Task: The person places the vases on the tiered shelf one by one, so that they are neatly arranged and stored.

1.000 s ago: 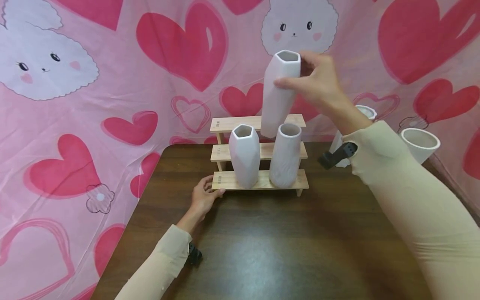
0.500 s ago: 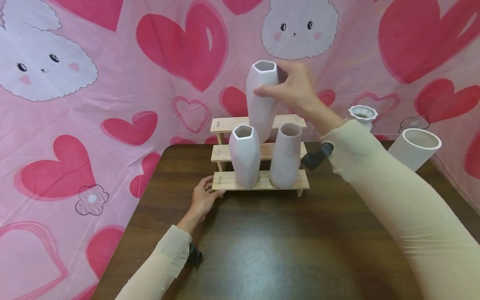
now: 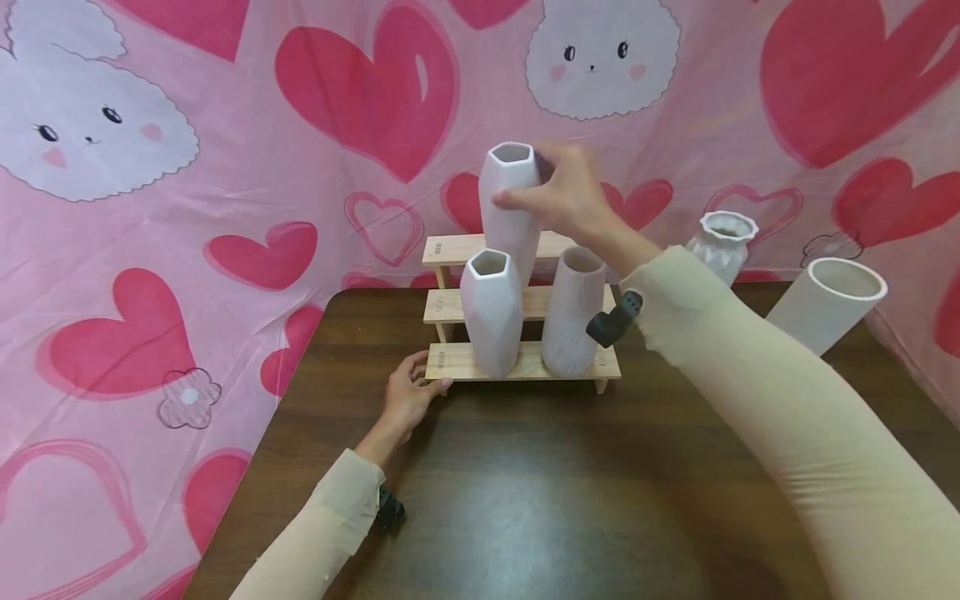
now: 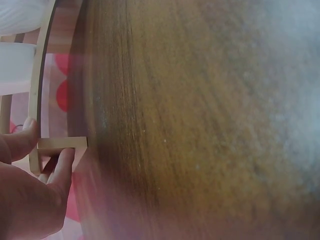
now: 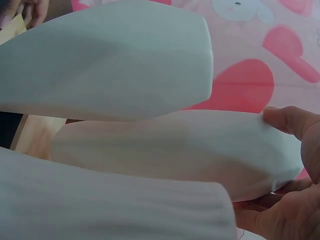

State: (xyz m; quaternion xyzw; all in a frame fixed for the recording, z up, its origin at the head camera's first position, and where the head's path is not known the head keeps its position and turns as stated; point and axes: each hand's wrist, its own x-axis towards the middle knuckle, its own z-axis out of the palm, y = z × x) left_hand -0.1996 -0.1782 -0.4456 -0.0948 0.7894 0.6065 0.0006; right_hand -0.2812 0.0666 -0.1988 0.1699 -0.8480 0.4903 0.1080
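Observation:
My right hand [image 3: 564, 193] grips a white faceted vase [image 3: 512, 204] near its five-sided mouth, thumb on the front. Its lower part is hidden behind another faceted vase [image 3: 491, 317], which stands on the lowest step of a three-tier wooden stand [image 3: 450, 360]. To the right on that step is a round-mouthed textured vase [image 3: 572, 321]. In the right wrist view the held vase [image 5: 165, 150] lies between the two others. My left hand [image 3: 407, 396] pinches the left end of the lowest step; in the left wrist view its fingers [image 4: 62, 167] curl at the stand's leg.
On the right of the dark wooden table [image 3: 480, 483] are a white vase with a wavy rim [image 3: 727, 242] and a wide cylindrical vase [image 3: 828, 300], partly behind my right arm. A pink heart-print cloth [image 3: 360, 100] hangs behind the table.
My right hand has carried the faceted vase left and down, behind the left vase on the lowest step. My left hand keeps its hold on the stand.

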